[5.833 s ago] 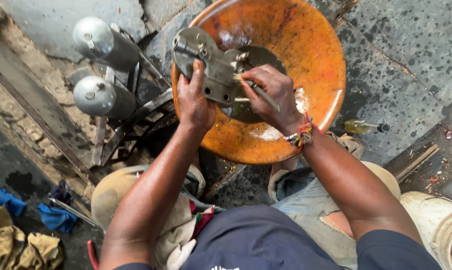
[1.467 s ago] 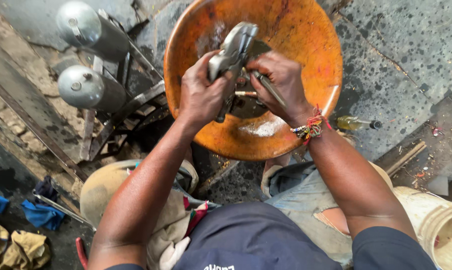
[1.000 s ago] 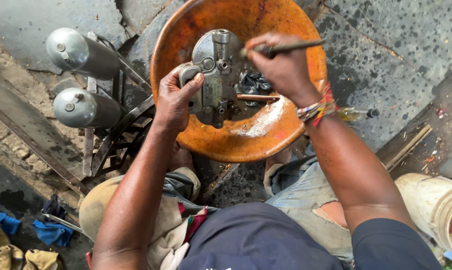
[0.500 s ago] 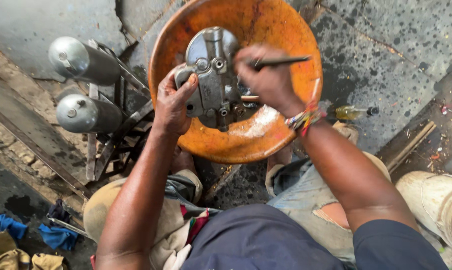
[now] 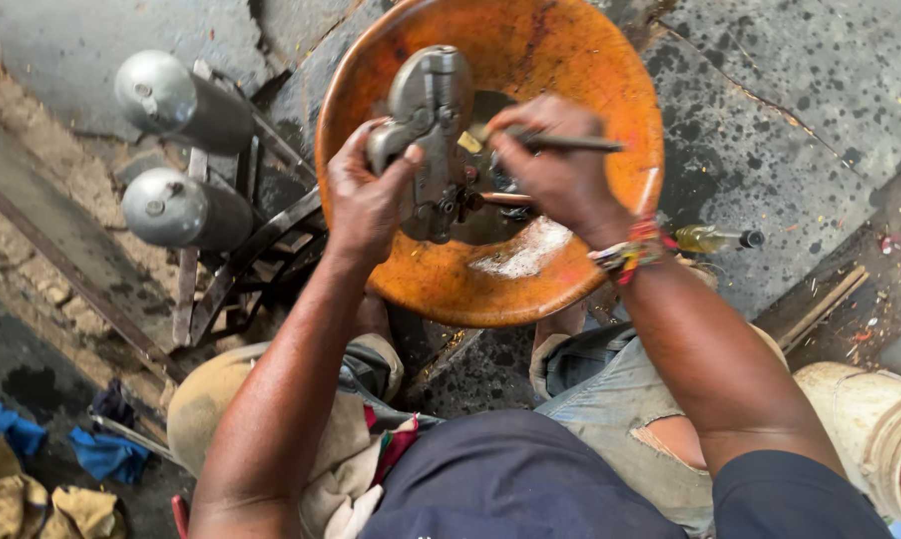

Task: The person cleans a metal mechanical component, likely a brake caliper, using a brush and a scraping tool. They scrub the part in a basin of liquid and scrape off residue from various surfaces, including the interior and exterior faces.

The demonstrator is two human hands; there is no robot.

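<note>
seen from above, crouched over an orange basin (image 5: 570,60) on stained concrete. left hand (image 5: 366,195) wrapped around the lower end of a grey metal casting (image 5: 428,120), thumb pressed on its face, fingers curled behind; casting held upright over the basin's centre, top pointing to 12 o'clock. right hand (image 5: 555,170) just beside the casting at its 3 o'clock, fingers pinched tight on a thin dark rod (image 5: 570,144), which sticks out toward 3 o'clock; working tip hidden behind the knuckles, so cannot tell whether it touches the casting. beaded bracelet (image 5: 630,255) on the right wrist. dark oily pool at the basin's middle, under the casting; pale smear of residue (image 5: 520,255) on the inner wall at 6 o'clock. a brownish stub (image 5: 500,200) jutting from the casting's lower side toward the right hand.

at 9 o'clock of the basin, two grey metal cylinders (image 5: 181,150) lying side by side on a dark steel frame (image 5: 261,240), well apart from the hands. small glass bottle (image 5: 715,238) on the floor at 3 o'clock, just beside the rim. pale bucket (image 5: 875,429) at 4 o'clock, near the right elbow. blue and tan rags (image 5: 31,469) at 8 o'clock, far corner.
</note>
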